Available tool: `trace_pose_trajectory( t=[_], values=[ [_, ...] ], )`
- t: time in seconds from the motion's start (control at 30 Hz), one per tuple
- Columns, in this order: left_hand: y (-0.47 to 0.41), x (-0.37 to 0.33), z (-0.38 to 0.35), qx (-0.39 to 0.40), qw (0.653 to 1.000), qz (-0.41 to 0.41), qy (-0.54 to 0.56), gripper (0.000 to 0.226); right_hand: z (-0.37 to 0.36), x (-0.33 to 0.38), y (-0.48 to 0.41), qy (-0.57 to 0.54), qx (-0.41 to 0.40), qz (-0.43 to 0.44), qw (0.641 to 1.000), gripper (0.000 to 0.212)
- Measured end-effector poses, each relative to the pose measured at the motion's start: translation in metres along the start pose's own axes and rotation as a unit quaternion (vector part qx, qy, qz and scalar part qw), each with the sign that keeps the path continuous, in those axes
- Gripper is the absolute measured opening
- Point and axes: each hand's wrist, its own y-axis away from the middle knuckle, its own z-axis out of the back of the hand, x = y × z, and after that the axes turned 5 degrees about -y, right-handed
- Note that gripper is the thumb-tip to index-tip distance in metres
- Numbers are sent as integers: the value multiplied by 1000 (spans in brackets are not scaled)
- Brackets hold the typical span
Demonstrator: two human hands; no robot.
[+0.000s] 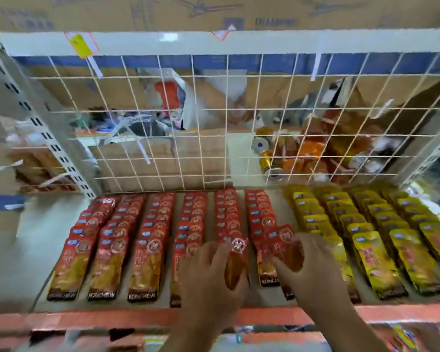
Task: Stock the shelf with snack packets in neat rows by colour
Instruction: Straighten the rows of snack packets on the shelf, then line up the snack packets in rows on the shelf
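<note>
Red snack packets (148, 240) lie in several overlapping rows on the left and middle of the white shelf (33, 250). Yellow packets (381, 240) fill several rows on the right. My left hand (208, 278) rests with spread fingers on the front packet (236, 265) of a middle red row. My right hand (313, 265) pinches a red packet (282, 240) at the front of the rightmost red row, beside the yellow ones. The frame is blurred.
A white wire grid (214, 118) closes the shelf's back, with cardboard boxes and loose orange packets behind it. A slotted upright (48, 138) stands at the left. An orange price rail (112, 318) runs along the front edge. Cardboard boxes sit on the shelf above.
</note>
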Motion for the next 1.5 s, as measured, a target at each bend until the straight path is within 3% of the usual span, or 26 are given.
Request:
trace_pose_trajectory(
  t=[0.23,0.43,0.7,1.03,1.5],
  values=[
    [3,-16,-18,-21,997,55,-55,57,-2,-14,-16,-22,48,50,997,57],
    [3,-17,-26,-48,995,51,-66,53,-1,-22,-22,-51,51,83,994,45],
    [3,-19,-25,-48,995,42,-72,52,-1,-26,-17,-53,52,94,993,44],
    [4,-16,-28,-62,995,38,-67,48,-10,-24,-12,-4,53,66,996,53],
    [7,-6,-25,-65,998,-16,-16,31,-45,-10,5,38,-9,19,999,53]
  ],
)
